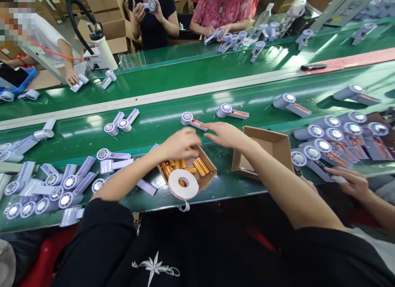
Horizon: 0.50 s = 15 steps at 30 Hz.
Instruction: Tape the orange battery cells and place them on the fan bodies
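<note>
My left hand (184, 142), blurred by motion, is over a cardboard box (210, 174) of orange battery cells (202, 167). Its fingers bend downward, and I cannot make out whether anything is between them. A roll of white tape (184, 184) rests on the box's near side, its loose end hanging down. My right hand (226, 134) reaches over the green belt, fingers stretched out and thumb apart. Its fingertips are at the handle end of a pale purple handheld fan (187, 118), whose open handle shows an orange cell; whether they touch is unclear.
An open cardboard box (267, 145) stands under my right forearm. Several fans (66, 192) crowd the bench at left, and more with wires (335, 135) at right. A co-worker's hand (352, 180) works there. More fans (226, 110) lie along the belt; people work opposite.
</note>
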Tool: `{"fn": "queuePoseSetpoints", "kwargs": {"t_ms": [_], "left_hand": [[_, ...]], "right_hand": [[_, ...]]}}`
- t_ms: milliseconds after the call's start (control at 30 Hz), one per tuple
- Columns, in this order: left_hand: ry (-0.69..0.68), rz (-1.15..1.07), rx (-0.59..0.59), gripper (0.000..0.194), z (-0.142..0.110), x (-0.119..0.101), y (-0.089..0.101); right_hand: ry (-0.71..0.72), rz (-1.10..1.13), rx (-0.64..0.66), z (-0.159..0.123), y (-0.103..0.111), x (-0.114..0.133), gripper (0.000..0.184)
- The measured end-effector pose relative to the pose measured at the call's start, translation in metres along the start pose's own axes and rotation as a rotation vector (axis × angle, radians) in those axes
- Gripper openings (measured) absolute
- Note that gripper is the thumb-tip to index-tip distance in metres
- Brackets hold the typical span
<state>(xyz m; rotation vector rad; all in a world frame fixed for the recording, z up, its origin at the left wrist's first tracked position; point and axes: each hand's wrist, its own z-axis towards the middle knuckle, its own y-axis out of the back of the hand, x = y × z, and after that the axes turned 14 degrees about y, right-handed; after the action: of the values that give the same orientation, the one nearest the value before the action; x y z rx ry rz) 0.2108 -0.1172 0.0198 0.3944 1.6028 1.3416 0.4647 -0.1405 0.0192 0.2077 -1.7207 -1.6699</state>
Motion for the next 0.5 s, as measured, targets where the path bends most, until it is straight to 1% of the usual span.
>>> {"fn": "queuePoseSetpoints", "kwargs": {"t_ms": [33,67,100,133,167,200,233,267,300,367,400,433,467,500], "left_hand": [[-0.099,-0.014,0.129,0.026,-0.031,-0.013,0.002],[-0.129,-0.004,0.220,0.032,-0.060,-0.023,0.003],[-0.123,0.011,0.281,0.037,-0.084,-0.031,0.005],[-0.109,0.023,0.325,0.041,-0.104,-0.037,0.007],[-0.086,0.028,0.340,0.044,-0.120,-0.041,0.009],[-0.062,0.023,0.325,0.047,-0.131,-0.043,0.011],[-0.039,0.011,0.283,0.048,-0.139,-0.045,0.013],[-0.011,0.000,0.211,0.050,-0.145,-0.046,0.014],[0.022,-0.005,0.115,0.050,-0.151,-0.048,0.015],[0.071,0.011,-0.100,0.048,-0.161,-0.051,0.013],[0.087,0.029,-0.192,0.045,-0.166,-0.052,0.011],[0.096,0.050,-0.266,0.040,-0.172,-0.053,0.008],[0.104,0.071,-0.322,0.036,-0.177,-0.052,0.006],[0.117,0.092,-0.367,0.033,-0.182,-0.050,0.006]], "right_hand": [[0.022,0.073,-0.102,-0.021,0.001,0.016,0.043],[0.041,0.146,-0.186,-0.040,0.001,0.033,0.039],[0.055,0.214,-0.254,-0.058,0.000,0.051,0.034],[0.060,0.274,-0.308,-0.073,-0.002,0.068,0.030],[0.044,0.324,-0.358,-0.086,-0.005,0.083,0.027],[0.004,0.368,-0.402,-0.096,-0.009,0.097,0.025],[-0.054,0.423,-0.428,-0.103,-0.015,0.110,0.025],[-0.119,0.499,-0.430,-0.107,-0.022,0.122,0.027],[-0.174,0.598,-0.399,-0.109,-0.031,0.134,0.030],[-0.219,0.852,-0.258,-0.107,-0.052,0.158,0.044],[-0.206,0.975,-0.177,-0.103,-0.064,0.172,0.050],[-0.170,1.073,-0.108,-0.098,-0.076,0.186,0.051],[-0.116,1.133,-0.050,-0.093,-0.087,0.199,0.049],[-0.041,1.147,0.003,-0.087,-0.096,0.211,0.049]]}}
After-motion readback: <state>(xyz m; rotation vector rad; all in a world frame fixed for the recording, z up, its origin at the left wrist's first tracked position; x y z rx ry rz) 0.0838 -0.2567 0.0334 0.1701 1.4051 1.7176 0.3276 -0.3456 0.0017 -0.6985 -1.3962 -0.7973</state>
